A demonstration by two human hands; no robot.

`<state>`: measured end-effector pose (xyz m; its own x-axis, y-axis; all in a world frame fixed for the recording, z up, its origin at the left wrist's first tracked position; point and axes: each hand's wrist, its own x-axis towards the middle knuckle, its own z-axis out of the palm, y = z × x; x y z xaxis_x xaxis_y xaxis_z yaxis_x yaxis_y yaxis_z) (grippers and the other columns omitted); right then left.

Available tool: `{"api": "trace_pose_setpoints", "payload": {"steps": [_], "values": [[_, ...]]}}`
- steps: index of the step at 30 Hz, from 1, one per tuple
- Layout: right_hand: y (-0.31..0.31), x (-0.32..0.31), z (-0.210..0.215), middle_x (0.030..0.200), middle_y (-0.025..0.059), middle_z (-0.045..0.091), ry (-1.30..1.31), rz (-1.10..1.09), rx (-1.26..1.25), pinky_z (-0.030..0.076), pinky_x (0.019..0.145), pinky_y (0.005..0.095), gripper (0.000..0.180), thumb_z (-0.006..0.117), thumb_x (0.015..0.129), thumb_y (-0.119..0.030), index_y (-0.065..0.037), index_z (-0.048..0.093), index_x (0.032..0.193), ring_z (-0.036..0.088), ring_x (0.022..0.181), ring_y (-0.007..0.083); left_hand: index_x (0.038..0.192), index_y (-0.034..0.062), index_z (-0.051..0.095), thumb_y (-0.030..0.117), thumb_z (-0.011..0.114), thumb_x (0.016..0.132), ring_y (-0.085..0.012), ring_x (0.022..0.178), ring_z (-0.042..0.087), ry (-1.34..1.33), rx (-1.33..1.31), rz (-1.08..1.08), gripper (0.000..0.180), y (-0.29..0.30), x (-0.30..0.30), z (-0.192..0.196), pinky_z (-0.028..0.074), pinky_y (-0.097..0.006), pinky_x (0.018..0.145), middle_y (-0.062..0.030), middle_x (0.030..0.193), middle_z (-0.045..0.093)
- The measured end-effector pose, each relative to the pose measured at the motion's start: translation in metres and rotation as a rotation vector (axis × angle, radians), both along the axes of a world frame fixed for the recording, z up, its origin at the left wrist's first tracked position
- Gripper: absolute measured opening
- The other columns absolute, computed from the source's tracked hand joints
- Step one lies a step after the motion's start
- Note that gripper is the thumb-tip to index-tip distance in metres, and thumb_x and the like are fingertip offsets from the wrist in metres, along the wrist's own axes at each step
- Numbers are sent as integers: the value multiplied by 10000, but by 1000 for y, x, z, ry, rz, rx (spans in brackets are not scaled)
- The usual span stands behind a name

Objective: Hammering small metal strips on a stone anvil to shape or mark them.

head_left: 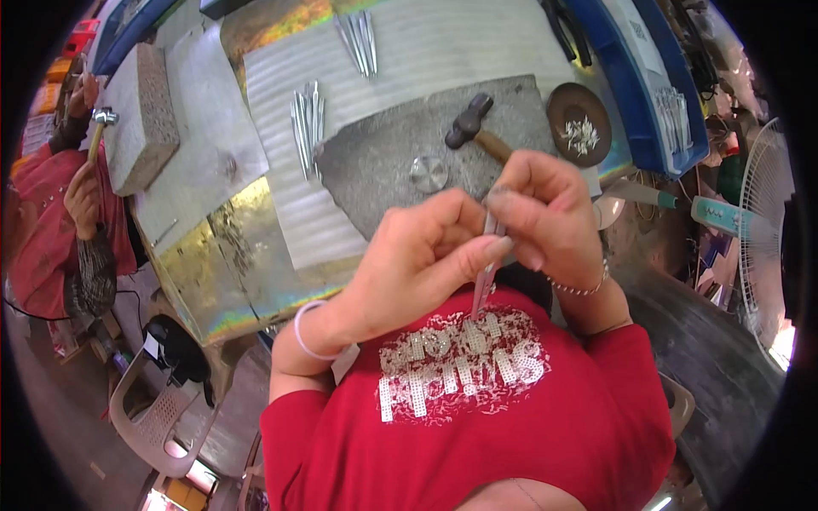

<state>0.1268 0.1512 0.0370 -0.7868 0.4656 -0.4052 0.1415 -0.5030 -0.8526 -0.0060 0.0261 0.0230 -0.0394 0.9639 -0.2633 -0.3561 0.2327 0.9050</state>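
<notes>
Close to my chest, both hands meet on a slim, shiny metal instrument (484, 288), which picks up the red of my shirt. My left hand (422, 260) pinches it between thumb and fingers along its length. At its upper end my right hand (550, 213) is closed, thumb and fingertips pressed together. Whether a small part is also between those fingertips is hidden. Just beyond my hands, a grey stone slab (366, 162) carries a small round clear disc (429, 174) and a hammer (470, 123) with a wooden handle, partly behind my right hand.
Two bundles of slim metal instruments (308, 128) (358, 44) lie on a white foam sheet (281, 77). A brown bowl (558, 106) at right holds small pale pieces. Blue trays (694, 140), pliers (567, 34) and a fan (763, 221) stand farther right. At left a co-worker holds a hammer (104, 117) beside a stone block (141, 128).
</notes>
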Motion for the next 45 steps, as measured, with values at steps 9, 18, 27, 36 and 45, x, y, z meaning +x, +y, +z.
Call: {"api": "trace_pose_setpoints", "payload": {"steps": [9, 18, 27, 36, 45], "values": [[0, -7, -12, 604, 11, 535, 56, -106, -215, 278, 323, 163, 122, 596, 875, -94, -46, 533, 782, 386, 363, 20, 920, -14, 490, 154, 610, 892, -80, 503, 577, -142, -173, -79, 208, 14, -14, 11, 433, -179, 421, -48, 667, 601], [-10, -3, -16, 602, 9, 525, 54, -196, -177, 276, 322, 163, 114, 581, 886, -97, -46, 538, 793, 376, 363, 19, 872, 1, 457, 196, 624, 886, -83, 475, 572, -59, -183, -178, 257, 20, -21, 17, 437, -180, 414, -50, 587, 584], [-2, -9, -19, 622, 15, 533, 84, -185, -246, 300, 342, 163, 120, 574, 895, -114, -42, 538, 806, 389, 382, 27, 895, 1, 465, 187, 625, 883, -87, 491, 573, -90, -206, -187, 245, 30, -28, 13, 443, -181, 429, -48, 623, 596], [148, -51, -9, 646, 17, 571, -72, -51, 746, 315, 411, 183, 226, 520, 908, -206, -27, 562, 777, 441, 434, 40, 986, 5, 479, 30, 529, 898, -166, 727, 642, -170, 21, 461, 104, 1, -29, 18, 559, -255, 628, -88, 857, 606], [155, -67, -24, 923, 117, 599, -199, 60, 1410, 485, 663, 325, 302, 617, 792, -136, -21, 567, 1066, 609, 724, 225, 965, 89, 501, 73, 544, 913, -149, 768, 637, -771, 128, 751, 70, -9, -18, -14, 568, -257, 666, -82, 929, 587]]}}
